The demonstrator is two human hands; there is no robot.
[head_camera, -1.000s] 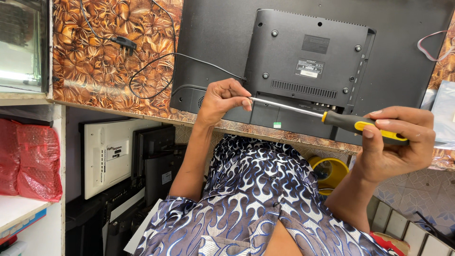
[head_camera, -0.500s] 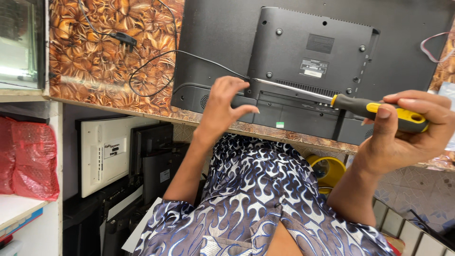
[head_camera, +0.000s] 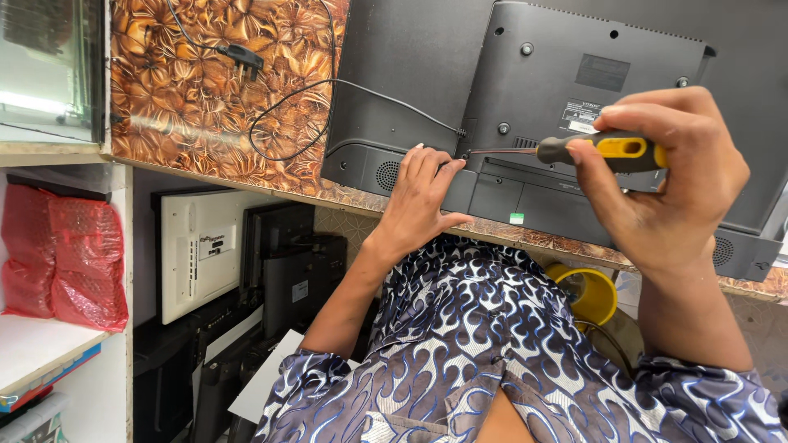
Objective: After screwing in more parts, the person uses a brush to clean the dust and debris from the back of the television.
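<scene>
while it lies face down on the surface: the flat-screen television (head_camera: 574, 98) shows its dark grey back cover, its lower edge just past the front rim of the surface
right hand: the right hand (head_camera: 665, 176) has its grip pressed together around the yellow and black handle of a screwdriver (head_camera: 574, 150), fingers curled over the top and thumb along the near side
screwdriver: it lies nearly level, handle to the right, thin shaft running left, its tip at a spot on the back cover just beside the left fingertips; whether the tip sits in a screw cannot be told
left hand: the left hand (head_camera: 419, 197) rests on the lower edge of the television, grip spread with fingers flat on the cover and thumb out to the right, pinching nothing
surface: the surface (head_camera: 180, 98) has a brown and gold leaf pattern
cable: a black power cable (head_camera: 295, 115) runs from the back cover and loops over the surface to a black plug (head_camera: 240, 56) near the far edge
below the surface: a white panel (head_camera: 197, 254) and dark flat screens (head_camera: 287, 271) stand on edge to the left of the left arm
left side: a red plastic bag (head_camera: 61, 258) sits on a white shelf (head_camera: 33, 349)
near the right arm: a yellow round container (head_camera: 587, 291) shows under the surface
clothing: a blue and white patterned shirt (head_camera: 492, 344) covers the person's chest and arms
</scene>
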